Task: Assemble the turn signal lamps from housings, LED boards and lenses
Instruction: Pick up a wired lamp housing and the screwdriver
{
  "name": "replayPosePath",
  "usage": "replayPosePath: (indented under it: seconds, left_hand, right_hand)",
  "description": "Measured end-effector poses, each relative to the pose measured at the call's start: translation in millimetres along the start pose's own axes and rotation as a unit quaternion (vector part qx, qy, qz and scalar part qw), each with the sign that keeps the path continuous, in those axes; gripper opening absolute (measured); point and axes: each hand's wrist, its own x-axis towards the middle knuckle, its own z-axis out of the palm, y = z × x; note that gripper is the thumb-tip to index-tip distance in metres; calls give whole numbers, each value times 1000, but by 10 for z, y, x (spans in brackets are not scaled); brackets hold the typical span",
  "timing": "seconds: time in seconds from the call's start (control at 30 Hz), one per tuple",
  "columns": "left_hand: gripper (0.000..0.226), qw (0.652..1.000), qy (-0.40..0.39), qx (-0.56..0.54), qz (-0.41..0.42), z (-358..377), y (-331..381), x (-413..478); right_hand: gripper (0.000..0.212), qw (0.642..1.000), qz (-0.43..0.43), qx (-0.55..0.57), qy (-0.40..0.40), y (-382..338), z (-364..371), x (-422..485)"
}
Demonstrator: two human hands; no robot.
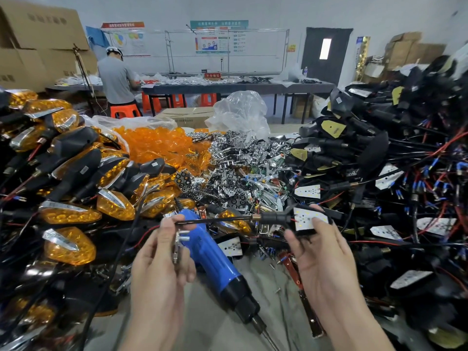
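The black housing (307, 220), white LED board (309, 219) seated inside, is clamped between the right hand's (321, 252) thumb and fingers. The left hand's (159, 264) fingers pinch a chrome reflector (179, 245) above the blue screwdriver (215, 262).

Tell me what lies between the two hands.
In the head view, the blue electric screwdriver lies on the bench between the left hand and right hand. Above it, the housing's black stalk spans the gap.
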Motion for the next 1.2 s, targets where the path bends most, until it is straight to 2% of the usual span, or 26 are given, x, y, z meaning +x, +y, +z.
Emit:
replayPosePath:
  seconds: [0.1, 0.2, 0.3, 0.4, 0.47, 0.77, 1.0, 1.2]
  left_hand:
    - [24, 999, 2, -16, 29, -25, 88, 22]
    - [29, 998, 34, -28, 49, -114, 164, 83]
    - [28, 996, 54, -36, 57, -171, 160, 131]
    - [36, 999, 12, -15, 39, -105, 70, 87]
    - [34, 999, -19, 16, 31, -44, 15, 32]
    - [40, 992, -67, 110, -3, 126, -116, -76]
    - [36, 981, -101, 162, -30, 182, -128, -124]
    - [33, 984, -93, 150, -28, 213, -116, -162]
  right_hand:
    - [15, 1000, -19, 1, 18, -52, -45, 27]
    - [12, 999, -30, 15, 29, -75, -71, 45]
    - [14, 1000, -23, 8, 15, -38, -67, 32]
    - [20, 1000, -9, -10, -9, 31, -33, 5]
    - [21, 999, -4, -22, -24, 67, -7, -14]
    - [24, 994, 26, -55, -94, 254, 88, -149]
    - [22, 991, 13, -82, -101, 281, 81, -151]
    - [29, 989, -15, -118, -89, 282, 58, -153]
